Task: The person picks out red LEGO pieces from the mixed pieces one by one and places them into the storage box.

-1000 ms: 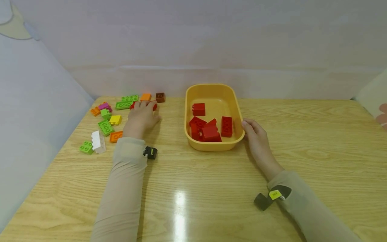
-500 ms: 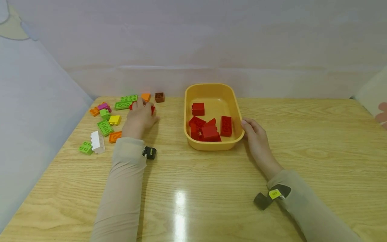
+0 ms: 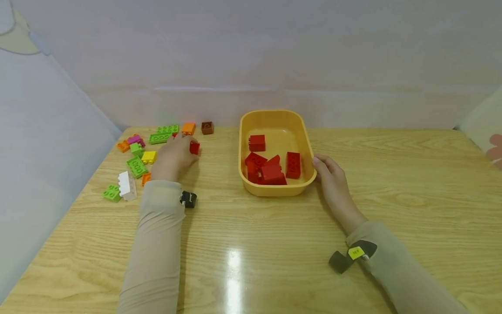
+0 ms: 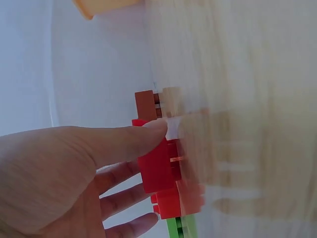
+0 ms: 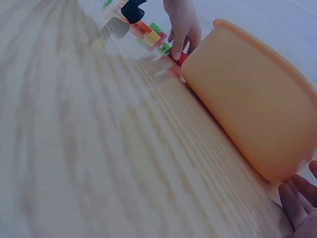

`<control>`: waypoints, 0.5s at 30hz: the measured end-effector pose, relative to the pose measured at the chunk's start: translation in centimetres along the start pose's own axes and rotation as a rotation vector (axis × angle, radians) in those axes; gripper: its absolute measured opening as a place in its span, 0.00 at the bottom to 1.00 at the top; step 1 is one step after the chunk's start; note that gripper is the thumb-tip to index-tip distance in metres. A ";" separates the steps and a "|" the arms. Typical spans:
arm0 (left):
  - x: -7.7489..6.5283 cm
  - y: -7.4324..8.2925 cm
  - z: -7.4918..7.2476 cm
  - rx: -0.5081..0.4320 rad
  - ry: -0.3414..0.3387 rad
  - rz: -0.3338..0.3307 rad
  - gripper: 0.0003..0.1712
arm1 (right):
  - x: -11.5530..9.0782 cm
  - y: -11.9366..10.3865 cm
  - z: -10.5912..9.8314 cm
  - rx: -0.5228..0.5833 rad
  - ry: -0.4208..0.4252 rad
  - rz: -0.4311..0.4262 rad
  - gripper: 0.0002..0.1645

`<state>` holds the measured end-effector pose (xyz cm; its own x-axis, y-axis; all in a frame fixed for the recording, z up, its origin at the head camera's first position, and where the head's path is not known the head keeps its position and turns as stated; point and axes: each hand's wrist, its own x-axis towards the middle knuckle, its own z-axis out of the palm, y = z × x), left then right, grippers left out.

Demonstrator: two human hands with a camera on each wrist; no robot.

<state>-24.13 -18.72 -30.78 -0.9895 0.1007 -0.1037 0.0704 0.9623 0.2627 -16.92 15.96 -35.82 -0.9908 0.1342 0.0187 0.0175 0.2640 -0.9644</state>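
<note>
My left hand (image 3: 174, 156) pinches a red toy brick (image 4: 157, 166) between the thumb on its near side and the fingers behind it. The brick is low over the table, among the loose bricks at the back left. A second red brick (image 4: 169, 202) sits right beside it, near the fingertips. On the other side, my right hand (image 3: 333, 185) rests against the outer right wall of a yellow bin (image 3: 246, 188), its thumb tip at the rim. Several red bricks (image 3: 273, 173) lie inside the bin, mostly piled toward the near end.
Around the left hand lie green (image 3: 137, 167), yellow (image 3: 149, 157), white (image 3: 127, 185) and orange bricks (image 3: 188, 128). A brown brick (image 3: 207, 127) stands close to the back wall. The wooden table (image 3: 274, 244) meets white sheeting at the back and left.
My left hand has drawn slightly back and to the left, and the red brick has turned and shifted with its fingers. My right hand and the bin stay in place.
</note>
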 end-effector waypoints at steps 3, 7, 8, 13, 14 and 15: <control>0.0 0.0 -0.1 -0.013 0.001 -0.003 0.26 | 0.0 0.0 0.0 0.004 0.001 0.004 0.35; -0.1 0.2 -0.2 -0.037 0.002 -0.018 0.28 | 0.0 0.1 0.0 0.004 -0.004 0.006 0.35; -0.1 0.3 -0.3 -0.046 0.001 -0.022 0.28 | 0.0 0.1 0.0 0.003 -0.005 0.006 0.35; -0.2 0.7 -0.5 -0.095 -0.005 -0.026 0.27 | 0.0 0.1 0.0 0.005 -0.003 0.006 0.35; -0.2 0.8 -0.6 -0.100 -0.002 -0.021 0.27 | 0.0 0.1 0.0 0.006 -0.002 0.007 0.34; -0.1 0.9 -0.6 -0.104 -0.002 -0.017 0.26 | 0.1 0.1 0.0 0.006 -0.002 0.008 0.34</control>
<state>-24.06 -17.99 -29.97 -0.9902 0.0855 -0.1105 0.0404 0.9324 0.3592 -16.98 15.96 -35.89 -0.9908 0.1347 0.0104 0.0248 0.2571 -0.9661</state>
